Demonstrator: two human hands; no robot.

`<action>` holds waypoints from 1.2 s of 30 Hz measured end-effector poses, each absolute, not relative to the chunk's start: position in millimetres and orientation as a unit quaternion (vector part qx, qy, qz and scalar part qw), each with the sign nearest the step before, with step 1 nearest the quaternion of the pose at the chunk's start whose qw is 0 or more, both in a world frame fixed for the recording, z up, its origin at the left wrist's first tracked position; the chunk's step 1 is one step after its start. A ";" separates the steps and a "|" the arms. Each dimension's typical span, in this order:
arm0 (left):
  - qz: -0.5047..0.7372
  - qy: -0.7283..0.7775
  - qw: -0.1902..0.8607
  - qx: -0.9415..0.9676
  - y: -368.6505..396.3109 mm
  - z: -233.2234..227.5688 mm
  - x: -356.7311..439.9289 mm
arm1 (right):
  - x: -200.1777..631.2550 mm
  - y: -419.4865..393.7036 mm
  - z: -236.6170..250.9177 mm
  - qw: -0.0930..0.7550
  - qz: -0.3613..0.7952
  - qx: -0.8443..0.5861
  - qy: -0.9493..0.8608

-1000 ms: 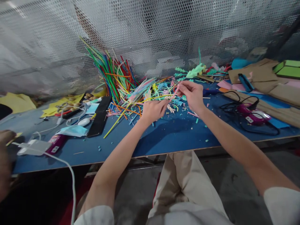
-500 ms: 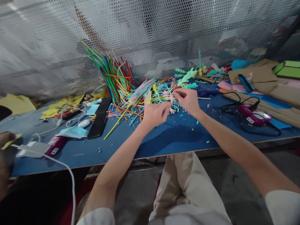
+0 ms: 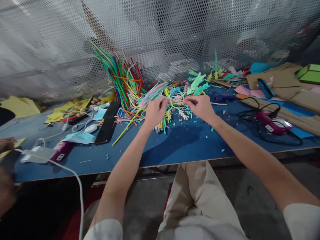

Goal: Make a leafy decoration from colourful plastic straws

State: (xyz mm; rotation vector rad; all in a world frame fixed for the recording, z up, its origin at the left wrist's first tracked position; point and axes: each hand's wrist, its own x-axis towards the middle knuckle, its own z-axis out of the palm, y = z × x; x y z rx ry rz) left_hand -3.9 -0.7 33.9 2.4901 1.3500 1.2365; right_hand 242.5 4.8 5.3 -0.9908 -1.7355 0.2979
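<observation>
Left hand [image 3: 155,111]: over the blue table [image 3: 175,146], fingers pinched together on one end of a thin pink straw [image 3: 176,100]
Right hand [image 3: 201,107]: at 3 o'clock from the left hand, fingers pinched together on the other end of the straw
Straw: stretched flat between the two hands, its middle bare, the fingertips closed on each end
Cut bits [image 3: 168,116]: short frilly straw pieces, yellow and teal, right under the straw at 6 o'clock
Straw pile [image 3: 120,78]: long green, red, orange and blue straws leaning on the mesh wall [image 3: 160,33], at 10 o'clock from the left hand
Phone [image 3: 106,130]: black, flat on the table, at 8 o'clock from the left hand
Mask [image 3: 78,137]: light blue, just beside the phone at 9 o'clock
Glue gun [image 3: 271,121]: purple with a black cord, well apart at 3 o'clock from the right hand
Other person's hand [image 3: 6,145]: at the far left edge, near a yellow paper
</observation>
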 end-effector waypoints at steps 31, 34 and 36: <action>0.373 0.343 0.107 0.855 -2.1 13.3 25.4 | 232.5 -6.6 2.0 0.597 0.164 -0.357 -0.699; 0.390 0.318 0.153 0.850 -3.4 15.2 25.0 | 230.8 -8.8 0.9 0.589 0.271 -0.337 -0.682; 0.385 0.305 0.183 0.851 -3.3 15.3 25.0 | 231.0 -9.5 0.8 0.565 0.318 -0.327 -0.688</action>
